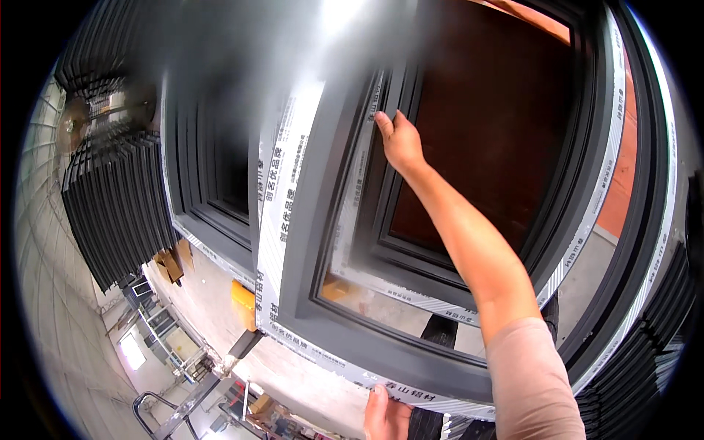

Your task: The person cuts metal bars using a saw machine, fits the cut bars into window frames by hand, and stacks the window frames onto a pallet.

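Observation:
A large dark grey window frame point(301, 253), with strips of printed white protective film, fills the middle of the head view. Inside it, tilted, sits a smaller grey sash point(433, 253) around a dark brown area point(477, 139). My right hand point(402, 143) reaches across that area and is closed around the sash's left upright, thumb on the near side; its other fingertips are mostly hidden. My left hand point(386, 416) grips the lower edge of the window frame, thumb over the filmed face and fingers partly out of sight beneath.
A second grey frame section point(213, 227) adjoins on the left. Stacked dark profiles point(114, 213) stand beyond it, with more profiles point(631, 374) at lower right. A yellow block point(243, 304) and a metal railing point(165, 337) lie lower left. Bright blur covers the upper middle.

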`<action>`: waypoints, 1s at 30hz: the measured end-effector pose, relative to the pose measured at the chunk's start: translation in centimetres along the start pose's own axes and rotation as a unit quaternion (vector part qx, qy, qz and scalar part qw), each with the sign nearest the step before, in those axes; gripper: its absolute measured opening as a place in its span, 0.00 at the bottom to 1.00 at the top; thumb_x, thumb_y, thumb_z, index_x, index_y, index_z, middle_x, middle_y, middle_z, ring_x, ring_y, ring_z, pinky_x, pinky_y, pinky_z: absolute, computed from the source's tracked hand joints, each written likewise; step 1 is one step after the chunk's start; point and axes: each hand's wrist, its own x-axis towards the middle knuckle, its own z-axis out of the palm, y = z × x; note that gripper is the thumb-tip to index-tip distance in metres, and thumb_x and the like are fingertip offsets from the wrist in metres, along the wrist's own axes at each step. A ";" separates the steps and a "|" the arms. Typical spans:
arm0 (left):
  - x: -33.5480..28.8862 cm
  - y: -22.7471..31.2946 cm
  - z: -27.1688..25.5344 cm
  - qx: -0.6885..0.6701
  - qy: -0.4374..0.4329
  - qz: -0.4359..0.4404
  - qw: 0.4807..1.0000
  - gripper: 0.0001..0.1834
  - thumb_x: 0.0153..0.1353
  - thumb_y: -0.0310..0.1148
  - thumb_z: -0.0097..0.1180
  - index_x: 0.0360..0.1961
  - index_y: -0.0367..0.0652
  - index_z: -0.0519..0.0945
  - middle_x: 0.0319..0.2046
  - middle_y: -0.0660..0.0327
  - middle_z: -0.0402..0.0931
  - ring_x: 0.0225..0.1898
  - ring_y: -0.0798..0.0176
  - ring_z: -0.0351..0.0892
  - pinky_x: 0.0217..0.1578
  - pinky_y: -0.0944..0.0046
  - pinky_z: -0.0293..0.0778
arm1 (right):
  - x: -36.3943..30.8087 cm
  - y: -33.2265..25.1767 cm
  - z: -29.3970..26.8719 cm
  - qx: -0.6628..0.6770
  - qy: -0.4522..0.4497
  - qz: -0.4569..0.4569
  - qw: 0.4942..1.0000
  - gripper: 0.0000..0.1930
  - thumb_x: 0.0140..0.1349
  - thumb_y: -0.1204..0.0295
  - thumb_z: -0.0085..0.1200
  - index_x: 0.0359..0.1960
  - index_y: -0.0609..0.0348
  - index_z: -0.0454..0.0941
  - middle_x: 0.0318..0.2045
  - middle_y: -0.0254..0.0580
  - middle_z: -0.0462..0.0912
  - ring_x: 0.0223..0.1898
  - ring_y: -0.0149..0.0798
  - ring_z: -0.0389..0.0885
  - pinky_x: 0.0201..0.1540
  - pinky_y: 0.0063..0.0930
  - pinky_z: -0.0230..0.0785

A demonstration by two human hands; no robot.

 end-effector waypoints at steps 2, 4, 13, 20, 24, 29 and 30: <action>-0.3 0.5 0.4 -0.023 -0.002 -0.016 1.000 0.12 0.73 0.43 0.45 0.32 0.54 0.73 0.20 0.74 0.59 0.22 0.75 0.58 0.23 0.71 0.57 | 0.6 1.1 -0.4 0.015 -0.036 0.006 0.999 0.25 0.68 0.52 0.48 0.36 0.69 0.74 0.34 0.61 0.80 0.40 0.60 0.78 0.44 0.47 0.68; -0.1 0.3 0.3 -0.048 -0.016 -0.012 0.999 0.11 0.73 0.43 0.46 0.32 0.54 0.73 0.20 0.74 0.59 0.22 0.75 0.59 0.23 0.71 0.57 | 0.7 1.3 -0.4 0.012 -0.051 0.011 0.999 0.26 0.68 0.51 0.49 0.35 0.71 0.75 0.35 0.64 0.80 0.40 0.60 0.78 0.45 0.47 0.68; 1.3 -1.3 -1.0 -0.061 -0.114 0.022 0.991 0.14 0.72 0.40 0.46 0.50 0.44 0.73 0.29 0.71 0.63 0.30 0.74 0.62 0.31 0.72 0.64 | -2.1 -1.4 -2.7 -0.039 0.060 -0.005 0.997 0.26 0.68 0.52 0.47 0.34 0.70 0.76 0.33 0.64 0.80 0.39 0.60 0.79 0.44 0.45 0.69; 2.0 -1.5 -1.0 -0.060 -0.163 0.033 0.984 0.12 0.71 0.40 0.47 0.48 0.46 0.73 0.31 0.73 0.65 0.30 0.77 0.62 0.30 0.74 0.62 | -0.9 0.9 -2.8 -0.043 0.029 -0.015 0.999 0.25 0.69 0.53 0.47 0.32 0.69 0.73 0.29 0.58 0.79 0.34 0.54 0.78 0.41 0.41 0.69; 2.8 -2.1 -1.3 -0.105 -0.160 0.008 0.982 0.10 0.71 0.40 0.50 0.46 0.48 0.73 0.29 0.74 0.64 0.29 0.77 0.62 0.28 0.74 0.61 | -0.1 1.6 -0.9 -0.051 0.028 -0.009 0.998 0.25 0.69 0.53 0.46 0.34 0.70 0.73 0.32 0.61 0.79 0.37 0.57 0.78 0.43 0.43 0.69; 2.4 -1.8 -0.6 -0.113 -0.168 0.021 0.979 0.13 0.71 0.40 0.49 0.50 0.46 0.73 0.33 0.70 0.69 0.33 0.74 0.66 0.32 0.72 0.65 | 0.6 0.7 1.0 -0.045 0.016 -0.003 0.999 0.26 0.69 0.52 0.44 0.36 0.71 0.74 0.35 0.63 0.80 0.41 0.58 0.79 0.46 0.44 0.69; 2.3 -1.8 -0.5 -0.118 -0.168 0.020 0.979 0.15 0.71 0.40 0.49 0.52 0.44 0.72 0.35 0.69 0.71 0.35 0.73 0.68 0.34 0.71 0.67 | 0.7 0.7 1.3 -0.064 0.020 -0.009 0.998 0.26 0.69 0.52 0.44 0.36 0.71 0.74 0.36 0.63 0.80 0.42 0.59 0.78 0.47 0.44 0.68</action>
